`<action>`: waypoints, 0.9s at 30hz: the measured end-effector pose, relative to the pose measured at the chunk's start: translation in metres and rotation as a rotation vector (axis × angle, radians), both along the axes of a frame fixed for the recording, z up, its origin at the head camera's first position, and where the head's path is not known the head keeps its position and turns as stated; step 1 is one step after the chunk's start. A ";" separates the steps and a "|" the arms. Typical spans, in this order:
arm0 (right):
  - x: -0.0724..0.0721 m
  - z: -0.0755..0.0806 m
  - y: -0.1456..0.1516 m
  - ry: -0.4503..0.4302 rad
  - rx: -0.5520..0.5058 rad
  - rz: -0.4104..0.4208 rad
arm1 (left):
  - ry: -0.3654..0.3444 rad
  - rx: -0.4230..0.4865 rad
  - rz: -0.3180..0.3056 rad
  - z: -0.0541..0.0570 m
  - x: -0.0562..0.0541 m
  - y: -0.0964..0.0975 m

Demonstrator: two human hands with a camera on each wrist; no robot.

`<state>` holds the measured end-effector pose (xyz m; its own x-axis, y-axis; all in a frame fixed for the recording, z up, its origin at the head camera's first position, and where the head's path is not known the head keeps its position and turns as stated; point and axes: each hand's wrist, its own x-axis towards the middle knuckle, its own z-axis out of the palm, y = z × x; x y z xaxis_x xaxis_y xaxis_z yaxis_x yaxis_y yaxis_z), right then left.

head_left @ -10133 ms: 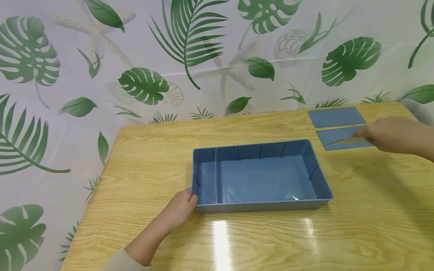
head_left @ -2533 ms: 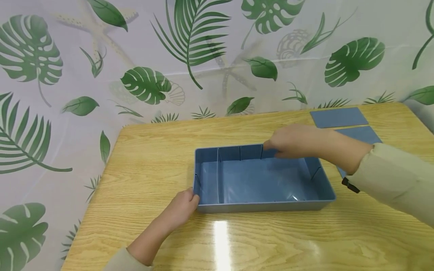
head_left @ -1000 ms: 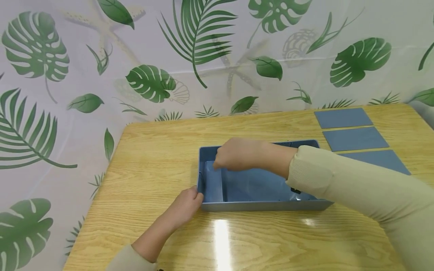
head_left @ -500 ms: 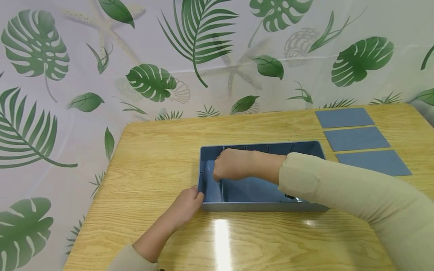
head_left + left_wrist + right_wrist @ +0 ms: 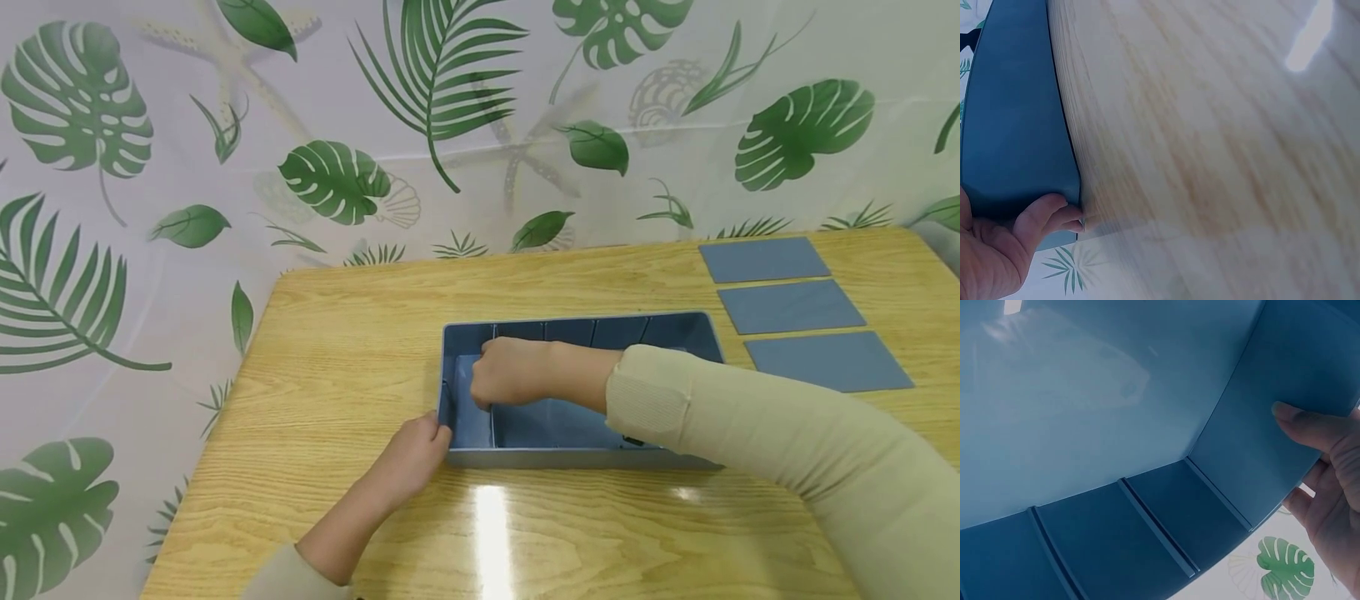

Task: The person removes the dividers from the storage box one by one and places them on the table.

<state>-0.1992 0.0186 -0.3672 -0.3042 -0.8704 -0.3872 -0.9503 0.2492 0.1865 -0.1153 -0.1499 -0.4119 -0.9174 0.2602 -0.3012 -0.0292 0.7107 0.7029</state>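
Note:
A blue rectangular plastic box (image 5: 585,458) with a slotted back wall stands on the wooden table. My left hand (image 5: 415,454) grips its left side at the near corner; in the left wrist view the fingers (image 5: 1041,215) curl at the box's end. Over the box's left part, my right hand (image 5: 512,372) pinches the upright divider (image 5: 492,429) across the left end. The right wrist view shows the thumb (image 5: 1310,425) on one face of the divider (image 5: 1260,419) and other fingers behind its edge. Part of the divider is hidden by the hand in the head view.
Three flat blue panels lie in a row to the right: a far panel (image 5: 765,259), a middle panel (image 5: 791,306) and a near panel (image 5: 828,360). A leaf-patterned cloth (image 5: 465,125) hangs behind the wooden table (image 5: 360,333).
The right hand first held a thin panel by the right-hand panels, where a third now lies. It then moved to the box's back wall, then left onto the divider. The left hand stayed put.

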 end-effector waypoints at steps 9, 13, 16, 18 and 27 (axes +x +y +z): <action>0.000 0.001 -0.002 -0.006 0.024 -0.004 | 0.004 -0.004 0.007 -0.001 0.000 0.000; 0.000 0.001 -0.003 -0.001 0.031 0.002 | 0.001 0.005 0.002 -0.002 0.001 0.000; 0.000 0.003 -0.003 0.009 0.040 0.009 | -0.003 0.015 -0.001 -0.002 0.002 0.000; 0.001 0.004 -0.003 0.010 0.046 0.008 | -0.007 0.025 -0.002 -0.002 0.003 0.000; 0.001 0.010 -0.003 0.017 0.056 0.001 | 0.000 0.017 -0.001 -0.001 0.002 0.000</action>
